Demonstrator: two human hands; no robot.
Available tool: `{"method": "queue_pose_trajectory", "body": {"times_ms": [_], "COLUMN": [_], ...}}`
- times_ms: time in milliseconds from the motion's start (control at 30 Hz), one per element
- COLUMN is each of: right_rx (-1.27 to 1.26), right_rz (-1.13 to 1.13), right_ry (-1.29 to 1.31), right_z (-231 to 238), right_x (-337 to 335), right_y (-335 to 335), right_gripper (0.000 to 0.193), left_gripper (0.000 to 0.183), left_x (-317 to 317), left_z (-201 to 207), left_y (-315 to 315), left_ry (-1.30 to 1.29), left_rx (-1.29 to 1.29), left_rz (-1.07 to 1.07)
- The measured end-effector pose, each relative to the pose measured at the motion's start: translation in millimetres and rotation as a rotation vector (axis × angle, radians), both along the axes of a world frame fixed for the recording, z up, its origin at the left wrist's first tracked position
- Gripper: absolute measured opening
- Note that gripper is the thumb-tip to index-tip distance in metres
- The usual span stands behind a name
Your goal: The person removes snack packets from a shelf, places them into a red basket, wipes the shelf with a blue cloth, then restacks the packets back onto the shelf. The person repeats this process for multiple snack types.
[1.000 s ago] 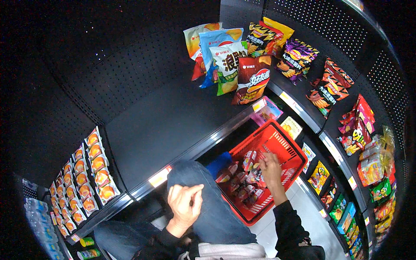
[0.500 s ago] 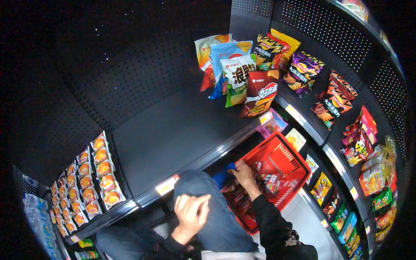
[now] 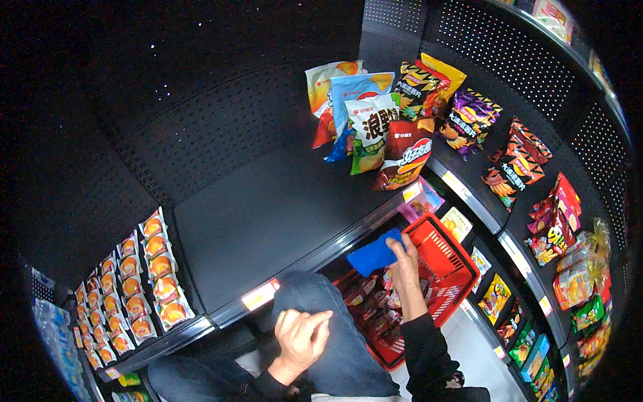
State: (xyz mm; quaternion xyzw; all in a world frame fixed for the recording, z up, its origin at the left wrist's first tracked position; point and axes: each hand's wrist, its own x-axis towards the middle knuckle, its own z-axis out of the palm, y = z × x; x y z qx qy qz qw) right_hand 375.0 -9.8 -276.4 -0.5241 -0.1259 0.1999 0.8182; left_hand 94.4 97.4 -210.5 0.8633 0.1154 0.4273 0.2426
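My right hand (image 3: pixel 404 266) grips a folded blue cloth (image 3: pixel 375 253) above a red plastic shopping basket (image 3: pixel 455 258). Its thumb and fingers close on the right end of the cloth, and the rest sticks out to the left. Inside the basket lie several small wrapped snacks (image 3: pixel 385 301) in dark red and clear packs, partly hidden by my hand and forearm. Over my bent knee is my left hand (image 3: pixel 301 340), its fingers curled in and nothing visible in them.
A black shelf (image 3: pixel 268 208) with a metal front edge spans the space ahead. Rows of packaged round cakes (image 3: pixel 161 268) stand at its left end, upright chip bags (image 3: pixel 375 127) at its far right. To the right, curved shelves hold more snack bags (image 3: pixel 495 298).
My right hand has lifted the blue cloth up out of the basket, so more of the cloth shows. The left hand stays about where it was.
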Motion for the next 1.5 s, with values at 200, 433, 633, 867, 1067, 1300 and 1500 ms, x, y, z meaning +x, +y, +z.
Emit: {"method": "queue_pose_trajectory", "body": {"times_ms": [200, 433, 633, 867, 1067, 1300, 1500], "right_rx": [0.093, 0.166, 0.109, 0.227, -0.031, -0.005, -0.097], "right_rz": [0.071, -0.007, -0.18, -0.239, -0.395, -0.253, -0.253], "right_ry": [0.256, 0.307, 0.356, 0.256, 0.258, 0.227, 0.181], "right_z": [11, -19, -31, -32, -35, -25, -27], "right_x": [1, 22, 77, 145, 201, 238, 190], "right_y": [51, 61, 49, 35, 25, 12, 27], "right_gripper": [0.044, 0.025, 0.022, 0.03, 0.075, 0.029, 0.081], "left_gripper": [0.025, 0.028, 0.027, 0.026, 0.027, 0.031, 0.032], "left_x": [5, 9, 12, 13, 11, 7, 7], "left_z": [0, -1, -1, -2, -4, -4, -3], "left_y": [-3, -3, -5, -4, -2, -1, -2], "left_ry": [0.007, 0.014, 0.033, 0.019, 0.022, 0.005, -0.009], "left_rx": [0.001, 0.025, 0.02, 0.032, 0.031, 0.016, 0.013], "left_rz": [-0.015, -0.022, -0.027, -0.036, -0.045, -0.047, -0.04]}}
